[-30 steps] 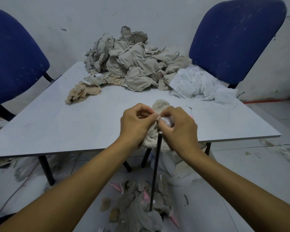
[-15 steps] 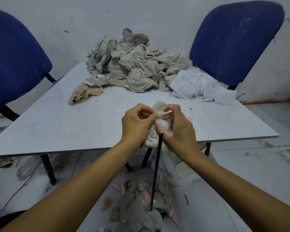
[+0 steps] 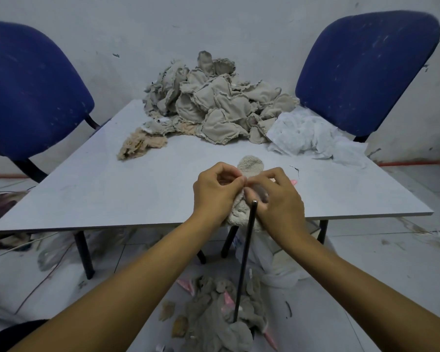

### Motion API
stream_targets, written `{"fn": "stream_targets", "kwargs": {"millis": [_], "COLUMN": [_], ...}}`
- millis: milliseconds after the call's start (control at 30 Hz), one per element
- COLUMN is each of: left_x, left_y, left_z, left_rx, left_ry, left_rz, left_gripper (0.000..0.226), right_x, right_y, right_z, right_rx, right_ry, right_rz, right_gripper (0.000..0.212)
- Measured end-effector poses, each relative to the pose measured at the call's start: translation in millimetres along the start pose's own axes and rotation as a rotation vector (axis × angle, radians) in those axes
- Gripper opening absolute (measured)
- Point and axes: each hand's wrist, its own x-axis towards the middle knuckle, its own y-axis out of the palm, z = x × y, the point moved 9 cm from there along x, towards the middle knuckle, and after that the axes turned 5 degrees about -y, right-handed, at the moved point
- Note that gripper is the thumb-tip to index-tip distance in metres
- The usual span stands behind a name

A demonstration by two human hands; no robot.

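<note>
Left hand [image 3: 215,193]: fingers curled, thumb and forefinger pinching the beige fleece piece [image 3: 251,164]. Beige fleece piece: between both hands at the near edge of the table [image 3: 112,199], rounded tip lying on the top, lower end hanging over. Black rod [image 3: 245,255]: upright, top end against the piece. Right hand [image 3: 281,199]: fingers curled, pinching the piece, fingertips meeting the left's

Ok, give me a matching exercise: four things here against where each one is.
1 plush piece
2 white cloth
3 rod
4 grey pile

a far right of the table
b upright, foot in the floor scraps
c far middle of the table
d pinched by left hand and right hand

Pairs: 1-d, 2-a, 3-b, 4-c
</note>
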Motion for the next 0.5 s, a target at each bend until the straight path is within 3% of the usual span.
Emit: {"fn": "stream_targets", "kwargs": {"millis": [167,267,333,433,500], "left_x": [3.8,8.4,8.4,4.4,1.3], "left_y": [3.3,22.6,26.5,32.0,33.5], "left_z": [-1.9,7.9,11.7,4.6,-0.8], "left_rx": [0.006,0.240,0.440,0.576,0.494], "left_ry": [-0.049,-0.188,-0.234,-0.156,-0.114], "left_rz": [0.012,0.142,0.173,0.234,0.297], "left_gripper": [0.008,0.021,0.032,0.040,0.043], "right_x": [-4.6,1.2,6.1,13.7,18.9], "right_y": [7.8,-8.5,-10.8,8.4,20.8], "right_z": [10.2,-9.1,-21.4,-24.1,-25.3], "right_rx": [-0.023,0.202,0.189,0.032,0.009], "right_ry": [-0.134,0.013,0.114,0.134,0.137], "right_rz": [0.211,0.091,0.069,0.269,0.427], "right_gripper": [0.041,0.024,0.021,0.041,0.059]}}
